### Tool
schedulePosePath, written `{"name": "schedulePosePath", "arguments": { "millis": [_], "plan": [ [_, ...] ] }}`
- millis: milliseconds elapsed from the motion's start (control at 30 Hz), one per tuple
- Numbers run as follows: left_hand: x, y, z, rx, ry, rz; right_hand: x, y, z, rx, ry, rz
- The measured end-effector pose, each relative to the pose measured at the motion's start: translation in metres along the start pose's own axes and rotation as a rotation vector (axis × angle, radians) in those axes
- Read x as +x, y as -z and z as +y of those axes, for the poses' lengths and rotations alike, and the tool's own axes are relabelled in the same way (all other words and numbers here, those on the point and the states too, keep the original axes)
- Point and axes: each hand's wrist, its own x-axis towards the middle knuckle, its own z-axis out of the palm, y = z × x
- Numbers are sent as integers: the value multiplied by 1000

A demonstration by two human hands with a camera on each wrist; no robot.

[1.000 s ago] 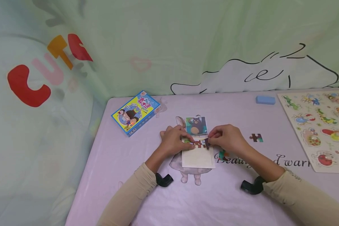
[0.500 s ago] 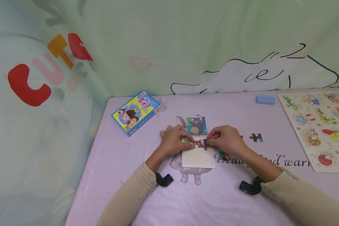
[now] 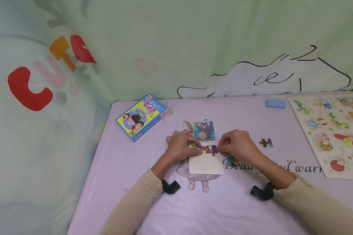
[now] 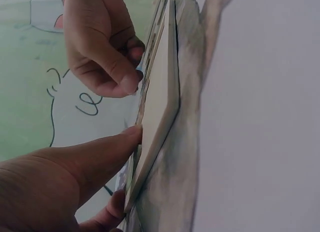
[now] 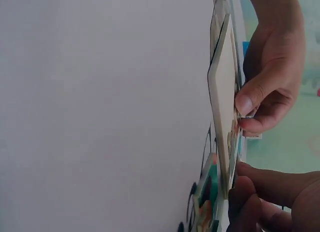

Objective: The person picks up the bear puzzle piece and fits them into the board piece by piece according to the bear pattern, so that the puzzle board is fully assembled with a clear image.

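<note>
**Lining up the dark piece (image 3: 214,150) at the right of the board's far row**

Askew a second ago, the dark piece now stands straight beside the brown bear-face piece (image 3: 207,150) on the pale board (image 3: 206,164). That suggests it is nearly settled, though whether it lies fully flat I cannot tell. Most of the board below the row is bare, so much of the picture seems left to build.

The left hand (image 3: 180,145) holds the bear-face piece between thumb and forefinger, in the same spot as before. The right hand (image 3: 238,143) has shifted slightly outward; its bent fingers are narrowed at the dark piece's right edge, and whether they grip or merely touch it is unclear.

The head view gives the pictures: the bear card (image 3: 204,130) just beyond the board, and a loose piece (image 3: 266,143) to the right. The wrist views give the board's thickness side-on, and the left one shows a left-hand finger at its corner. Teal pieces (image 3: 230,162), partly covered from above, show more fully in the right wrist view.

Farther out on the worktop (image 3: 211,212) are a boxed game (image 3: 142,118), a blue block (image 3: 275,104) and an insect board (image 3: 332,133).
</note>
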Motion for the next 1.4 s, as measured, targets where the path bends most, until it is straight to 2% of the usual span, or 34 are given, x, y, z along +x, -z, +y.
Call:
{"name": "schedulePosePath", "arguments": {
  "millis": [133,300,367,633,867,1000,1400],
  "plan": [
    [-2,2,5,28,26,13,-2,0,2,-13,16,-42],
    [-3,2,17,132,35,91,-1,-1,2,-50,27,-42],
    [-3,1,23,154,30,103,0,-1,1,-66,30,-41],
    [3,-10,34,142,75,89,2,-1,0,-77,7,-44],
    [4,-12,40,150,132,93,2,0,2,-58,-4,-59],
    [5,-12,40,141,132,99,5,4,3,-37,-30,-68],
    [3,-14,36,120,112,79,14,4,5,-48,0,-53]
  ]
}}
